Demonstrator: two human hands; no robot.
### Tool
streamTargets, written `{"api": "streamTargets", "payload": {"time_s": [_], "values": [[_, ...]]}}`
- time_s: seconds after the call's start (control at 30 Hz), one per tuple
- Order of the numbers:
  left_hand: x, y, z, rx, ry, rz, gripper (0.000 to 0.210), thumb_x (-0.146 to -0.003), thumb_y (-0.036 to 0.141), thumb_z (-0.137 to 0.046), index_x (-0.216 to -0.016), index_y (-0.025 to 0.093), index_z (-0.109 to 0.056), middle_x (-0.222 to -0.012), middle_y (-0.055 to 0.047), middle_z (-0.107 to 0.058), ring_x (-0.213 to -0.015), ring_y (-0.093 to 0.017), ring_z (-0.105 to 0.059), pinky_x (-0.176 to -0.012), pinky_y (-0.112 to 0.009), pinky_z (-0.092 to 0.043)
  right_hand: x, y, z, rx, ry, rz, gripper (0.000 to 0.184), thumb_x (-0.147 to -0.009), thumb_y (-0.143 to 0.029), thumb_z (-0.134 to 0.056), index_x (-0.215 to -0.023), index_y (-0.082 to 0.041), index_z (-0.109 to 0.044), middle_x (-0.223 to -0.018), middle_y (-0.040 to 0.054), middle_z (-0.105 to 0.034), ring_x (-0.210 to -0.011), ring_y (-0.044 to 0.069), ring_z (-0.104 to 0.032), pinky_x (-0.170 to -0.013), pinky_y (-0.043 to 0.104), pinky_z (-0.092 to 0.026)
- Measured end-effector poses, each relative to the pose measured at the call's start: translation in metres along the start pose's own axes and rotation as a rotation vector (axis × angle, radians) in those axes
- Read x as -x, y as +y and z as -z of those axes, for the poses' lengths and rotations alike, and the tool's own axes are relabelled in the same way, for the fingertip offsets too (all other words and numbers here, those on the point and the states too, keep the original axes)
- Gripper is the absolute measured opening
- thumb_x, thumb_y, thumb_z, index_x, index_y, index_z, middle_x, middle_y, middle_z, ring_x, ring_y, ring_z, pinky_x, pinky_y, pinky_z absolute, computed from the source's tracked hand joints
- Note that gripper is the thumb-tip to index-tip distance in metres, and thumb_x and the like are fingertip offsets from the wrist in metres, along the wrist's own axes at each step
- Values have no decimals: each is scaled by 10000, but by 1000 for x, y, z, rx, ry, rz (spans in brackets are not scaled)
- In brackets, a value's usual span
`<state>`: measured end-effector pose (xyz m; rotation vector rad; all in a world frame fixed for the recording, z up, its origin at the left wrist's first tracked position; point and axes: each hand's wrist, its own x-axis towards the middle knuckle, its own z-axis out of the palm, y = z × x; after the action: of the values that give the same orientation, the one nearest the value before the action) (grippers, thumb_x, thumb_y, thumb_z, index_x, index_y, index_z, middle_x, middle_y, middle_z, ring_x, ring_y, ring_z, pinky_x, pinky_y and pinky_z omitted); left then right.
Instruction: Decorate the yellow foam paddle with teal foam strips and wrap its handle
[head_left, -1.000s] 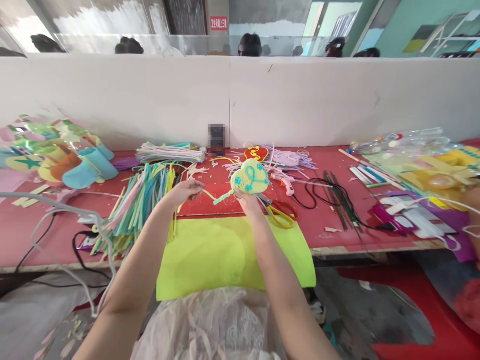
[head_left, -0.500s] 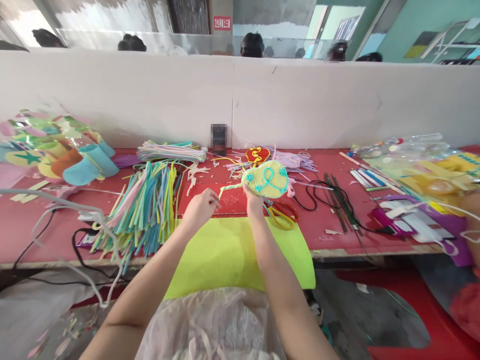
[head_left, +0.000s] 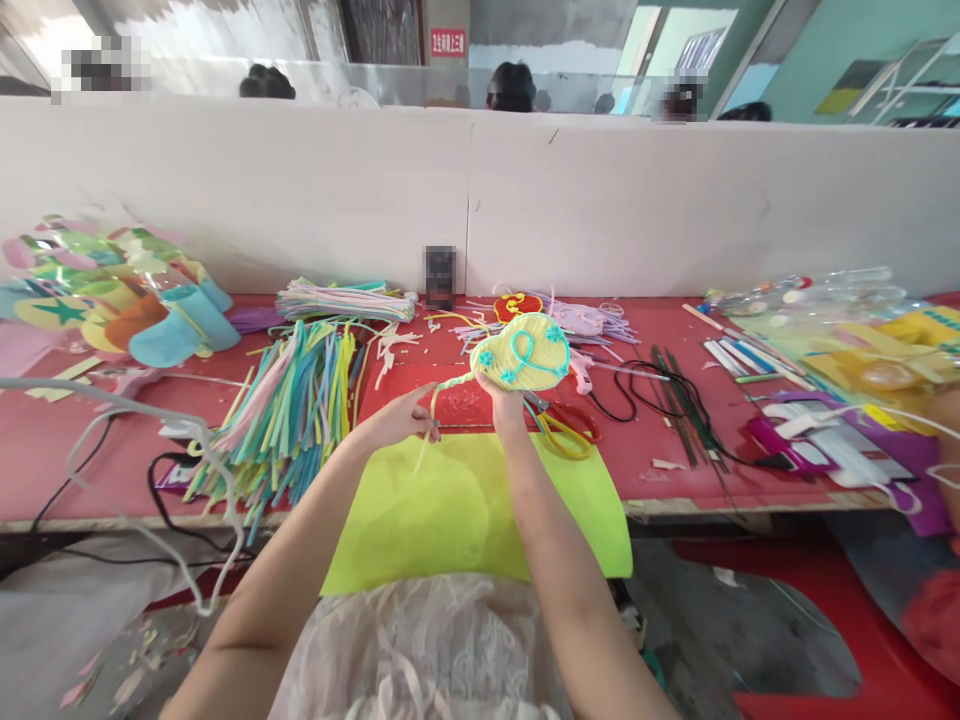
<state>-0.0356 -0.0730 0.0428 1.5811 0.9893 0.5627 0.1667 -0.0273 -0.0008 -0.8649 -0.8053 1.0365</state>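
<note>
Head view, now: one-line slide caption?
Right hand holds a yellow, teal-trimmed craft piece; left hand grips a pale strand near the piece's twisted stem.

Premises: a craft workshop, arranged for handwork on small decorative pieces. Evidence: a long red surface [head_left: 664,325] carries a thick bundle of pastel fuzzy strips [head_left: 289,400], with a second stack of strips [head_left: 341,300] behind it. A pink glue gun [head_left: 579,374] and scissors [head_left: 566,443] lie within the work area. Boot-shaped pieces [head_left: 187,330] in several colours are piled at the left, and a yellow piece with turquoise trim [head_left: 523,355] is held above the surface. Scraps [head_left: 127,685] litter the area below. A white partition [head_left: 300,180] closes the station; tops of heads [head_left: 511,88] show beyond it, indicating shared premises. The rear wall [head_left: 551,55] is unevenly finished and bears a red sign [head_left: 448,42].
</note>
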Motion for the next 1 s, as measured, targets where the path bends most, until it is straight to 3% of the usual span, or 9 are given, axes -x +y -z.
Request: {"api": "streamTargets", "payload": {"time_s": [0.13, 0.27, 0.4, 0.57, 0.77, 1.0], "values": [[-1, -3, -1, -77, 86, -5, 743, -738, 345, -612, -1386, 160, -299, -827, -71, -692, -743, -187, -656, -644, -272, -482, -1, 0, 1, 86, -10, 90, 550, -563, -194, -763, -1089, -159, -605, -1134, 75, -635, -1127, 220, -532, -1061, 405, -343], [-8, -9, 0, -199, 245, -14, 531, -832, 461, -455, -1267, 159, -488, -997, -110, -679, -820, -197, -652, -675, -283, -489, 1, 0, 1, 83, -11, 151, 537, -604, -221, -741, -1118, -186, -590, -1164, 57, -619, -1131, 227, -540, -1062, 440, -337], [-18, -12, 0, -329, 444, -21, 460, -863, 466, -383, -1064, 140, -638, -882, -100, -701, -778, -194, -651, -683, -280, -477, 3, 2, 1, 101, -29, 178, 472, -636, -242, -718, -1091, -198, -604, -1173, 43, -617, -1133, 219, -543, -1056, 441, -352], [-23, -9, -6, -398, 552, 1, 309, -822, 372, -467, -870, 169, -695, -742, -50, -695, -696, -164, -639, -656, -252, -463, 1, 6, 2, 122, -13, 196, 597, -626, -263, -724, -1192, -204, -543, -1221, 42, -597, -1115, 198, -557, -1052, 417, -373], [-25, -5, -13, -236, 589, 31, 185, -767, 271, -543, -813, 148, -674, -656, -36, -662, -569, -127, -610, -595, -237, -478, 1, 2, 2, 116, -26, 208, 648, -609, -268, -742, -1220, -209, -532, -1211, 28, -606, -1110, 198, -565, -1044, 391, -388], [-34, -1, -16, 309, 451, 164, 197, -775, 169, -561, -968, 142, -538, -643, -3, -612, -508, -104, -586, -522, -246, -497, 6, -6, 0, 138, 7, 224, 679, -618, -292, -741, -1248, -210, -501, -1250, 40, -574, -1149, 197, -531, -1057, 387, -362]]}}
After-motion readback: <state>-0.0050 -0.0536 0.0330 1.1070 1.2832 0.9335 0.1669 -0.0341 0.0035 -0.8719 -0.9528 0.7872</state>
